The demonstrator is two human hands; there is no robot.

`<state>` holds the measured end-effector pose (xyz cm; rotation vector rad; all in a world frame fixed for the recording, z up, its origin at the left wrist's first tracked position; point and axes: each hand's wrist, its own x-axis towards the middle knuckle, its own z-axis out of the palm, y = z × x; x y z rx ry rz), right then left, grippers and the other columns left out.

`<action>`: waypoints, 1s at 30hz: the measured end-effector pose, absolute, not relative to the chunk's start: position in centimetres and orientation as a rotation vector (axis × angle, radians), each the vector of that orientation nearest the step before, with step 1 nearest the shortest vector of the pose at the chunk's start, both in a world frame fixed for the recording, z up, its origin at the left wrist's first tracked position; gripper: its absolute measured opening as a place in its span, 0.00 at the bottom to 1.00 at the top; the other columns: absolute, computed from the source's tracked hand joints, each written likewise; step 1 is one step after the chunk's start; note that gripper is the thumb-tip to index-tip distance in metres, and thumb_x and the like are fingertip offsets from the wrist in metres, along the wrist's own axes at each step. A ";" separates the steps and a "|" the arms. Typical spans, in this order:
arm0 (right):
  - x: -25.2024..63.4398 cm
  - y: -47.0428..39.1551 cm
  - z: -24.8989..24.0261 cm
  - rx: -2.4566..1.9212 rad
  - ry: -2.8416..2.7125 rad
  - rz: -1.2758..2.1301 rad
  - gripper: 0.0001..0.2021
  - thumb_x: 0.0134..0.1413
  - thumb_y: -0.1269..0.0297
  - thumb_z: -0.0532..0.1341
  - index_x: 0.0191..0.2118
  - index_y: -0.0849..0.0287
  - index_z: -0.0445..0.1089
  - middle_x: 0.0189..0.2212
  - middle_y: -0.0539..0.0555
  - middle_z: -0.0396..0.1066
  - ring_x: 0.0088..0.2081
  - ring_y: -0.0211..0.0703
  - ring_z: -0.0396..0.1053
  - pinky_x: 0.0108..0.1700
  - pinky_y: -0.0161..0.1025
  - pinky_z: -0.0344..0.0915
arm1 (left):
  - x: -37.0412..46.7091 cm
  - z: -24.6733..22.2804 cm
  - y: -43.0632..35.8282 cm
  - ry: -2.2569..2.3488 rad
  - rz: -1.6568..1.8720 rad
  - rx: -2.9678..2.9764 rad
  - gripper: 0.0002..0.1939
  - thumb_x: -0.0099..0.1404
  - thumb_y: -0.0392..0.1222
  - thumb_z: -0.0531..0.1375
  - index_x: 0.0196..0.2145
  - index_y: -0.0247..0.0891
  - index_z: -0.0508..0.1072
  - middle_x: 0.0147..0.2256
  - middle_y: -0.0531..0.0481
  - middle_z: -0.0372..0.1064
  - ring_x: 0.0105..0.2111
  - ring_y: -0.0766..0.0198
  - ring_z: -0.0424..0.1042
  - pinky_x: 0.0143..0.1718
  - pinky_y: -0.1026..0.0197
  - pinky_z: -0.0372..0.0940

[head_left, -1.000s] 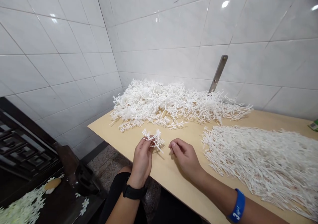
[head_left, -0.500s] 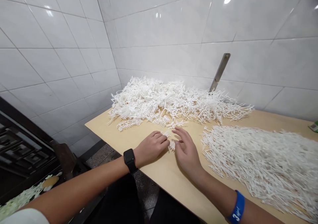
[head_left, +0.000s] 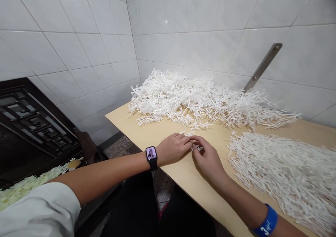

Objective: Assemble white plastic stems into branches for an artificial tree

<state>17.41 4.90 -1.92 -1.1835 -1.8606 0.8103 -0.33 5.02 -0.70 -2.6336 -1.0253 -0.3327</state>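
My left hand (head_left: 176, 147), with a black watch on its wrist, is closed with curled fingers on thin white branched stems (head_left: 188, 134) whose ends poke out beyond the knuckles. My right hand (head_left: 207, 156) meets it, thumb and index finger pinching at white stem tips (head_left: 198, 147) beside the left fingertips. How many stems the hands hold is hidden by the fingers. Both hands are low over the light wooden table (head_left: 168, 129). A tangled heap of white branched stems (head_left: 194, 97) lies beyond them, against the tiled wall.
A spread pile of short, straighter white pieces (head_left: 283, 167) covers the table's right side. A metal bar (head_left: 264, 67) leans at the wall behind the heap. At lower left stand a dark carved wooden chair (head_left: 34, 121) and pale white-green flower pieces (head_left: 34, 182).
My right thumb and index finger have closed in from apart to meet my left fingertips. The view has swung left, so everything sits further right, and the watch face has lit up.
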 end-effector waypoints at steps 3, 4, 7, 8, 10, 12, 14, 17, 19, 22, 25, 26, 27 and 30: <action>17.4 4.8 -1.9 -1.186 -1.877 0.794 0.14 0.58 0.65 0.54 0.48 0.58 0.70 0.44 0.58 0.75 0.42 0.49 0.73 0.44 0.45 0.69 | -0.3 -0.7 5.0 -1.032 -0.334 -2.638 0.10 0.73 0.36 0.49 0.43 0.33 0.70 0.40 0.44 0.71 0.39 0.58 0.71 0.42 0.55 0.64; 17.4 4.8 -1.9 -1.187 -1.881 0.783 0.14 0.58 0.65 0.55 0.48 0.58 0.70 0.44 0.58 0.75 0.42 0.49 0.73 0.44 0.45 0.69 | -0.4 -0.8 5.0 -1.038 -0.338 -2.641 0.10 0.73 0.37 0.50 0.43 0.33 0.70 0.40 0.44 0.71 0.40 0.58 0.71 0.42 0.56 0.64; 17.3 4.8 -1.9 -1.176 -1.894 0.719 0.15 0.57 0.66 0.55 0.49 0.59 0.71 0.45 0.58 0.75 0.43 0.49 0.73 0.45 0.46 0.70 | -0.5 -0.8 5.0 -1.080 -0.364 -2.644 0.10 0.74 0.38 0.50 0.45 0.33 0.70 0.41 0.45 0.71 0.41 0.58 0.70 0.43 0.56 0.64; 17.3 4.8 -2.0 -1.160 -1.908 0.692 0.15 0.57 0.66 0.55 0.49 0.59 0.71 0.46 0.58 0.75 0.44 0.49 0.73 0.46 0.46 0.70 | -0.5 -0.8 5.1 -1.101 -0.372 -2.647 0.10 0.74 0.38 0.50 0.45 0.34 0.70 0.42 0.44 0.71 0.42 0.58 0.70 0.43 0.56 0.64; 17.4 4.9 -2.2 -1.112 -1.951 0.643 0.16 0.58 0.68 0.55 0.50 0.59 0.71 0.48 0.59 0.75 0.47 0.50 0.73 0.50 0.47 0.70 | -0.6 -0.5 5.0 -1.152 -0.385 -2.660 0.10 0.74 0.39 0.50 0.44 0.34 0.70 0.42 0.44 0.72 0.42 0.58 0.70 0.43 0.56 0.64; 17.4 4.9 -2.4 -1.074 -1.992 0.619 0.16 0.59 0.68 0.55 0.51 0.59 0.71 0.49 0.59 0.74 0.50 0.50 0.72 0.53 0.47 0.69 | -0.6 -0.2 4.7 -1.232 -0.415 -2.678 0.10 0.73 0.39 0.51 0.43 0.35 0.71 0.42 0.45 0.72 0.41 0.57 0.71 0.42 0.56 0.65; 17.4 4.8 -2.6 -1.059 -2.014 0.624 0.16 0.60 0.68 0.56 0.52 0.59 0.71 0.50 0.59 0.74 0.50 0.50 0.72 0.53 0.47 0.68 | -0.5 0.1 4.2 -1.356 -0.487 -2.686 0.09 0.73 0.39 0.52 0.41 0.36 0.72 0.40 0.46 0.73 0.40 0.57 0.71 0.41 0.55 0.65; 17.4 4.6 -2.6 -1.056 -2.031 0.655 0.15 0.61 0.66 0.57 0.52 0.59 0.72 0.47 0.59 0.75 0.47 0.49 0.73 0.51 0.46 0.69 | -0.3 0.0 3.3 -1.573 -0.732 -2.670 0.09 0.72 0.38 0.53 0.41 0.38 0.73 0.38 0.47 0.74 0.39 0.57 0.71 0.41 0.55 0.65; 17.4 4.5 -2.4 -1.069 -2.048 0.670 0.12 0.61 0.65 0.58 0.48 0.59 0.73 0.43 0.58 0.76 0.44 0.49 0.73 0.48 0.46 0.68 | -0.2 -0.3 2.8 -1.704 -0.996 -2.632 0.09 0.72 0.39 0.54 0.41 0.39 0.74 0.39 0.47 0.74 0.40 0.57 0.71 0.43 0.55 0.65; 17.5 4.5 -2.1 -1.115 -2.070 0.706 0.10 0.61 0.62 0.58 0.34 0.58 0.75 0.32 0.56 0.76 0.37 0.48 0.72 0.40 0.44 0.66 | 0.1 -0.9 2.3 -1.844 -1.442 -2.493 0.06 0.69 0.40 0.57 0.39 0.39 0.75 0.42 0.46 0.73 0.44 0.57 0.71 0.46 0.56 0.65; 17.6 4.7 -1.9 -1.129 -1.993 0.878 0.15 0.63 0.58 0.56 0.28 0.59 0.72 0.28 0.55 0.75 0.34 0.46 0.71 0.38 0.42 0.64 | 0.2 -1.2 1.7 -1.983 -1.872 -2.188 0.06 0.67 0.43 0.60 0.39 0.40 0.74 0.43 0.46 0.71 0.43 0.59 0.71 0.44 0.59 0.65; 17.6 4.8 -1.8 -1.110 -1.928 0.967 0.16 0.63 0.56 0.56 0.28 0.59 0.73 0.29 0.55 0.75 0.34 0.45 0.71 0.39 0.43 0.64 | 0.2 -1.1 1.4 -2.046 -1.997 -2.053 0.07 0.67 0.44 0.60 0.38 0.39 0.74 0.40 0.47 0.71 0.40 0.60 0.71 0.41 0.60 0.65; 17.6 4.9 -1.8 -1.081 -1.845 1.063 0.17 0.63 0.54 0.57 0.29 0.59 0.73 0.30 0.55 0.75 0.34 0.45 0.72 0.40 0.43 0.65 | 0.2 -1.1 1.1 -2.110 -2.094 -1.947 0.09 0.67 0.46 0.59 0.36 0.38 0.73 0.36 0.49 0.70 0.37 0.61 0.71 0.38 0.61 0.65; 17.5 5.1 -1.6 -0.954 -1.574 1.334 0.21 0.59 0.45 0.60 0.33 0.61 0.74 0.29 0.55 0.75 0.31 0.43 0.71 0.39 0.43 0.67 | 0.1 -0.8 0.5 -2.287 -2.216 -1.949 0.20 0.70 0.53 0.53 0.27 0.37 0.72 0.26 0.50 0.68 0.29 0.63 0.69 0.34 0.62 0.63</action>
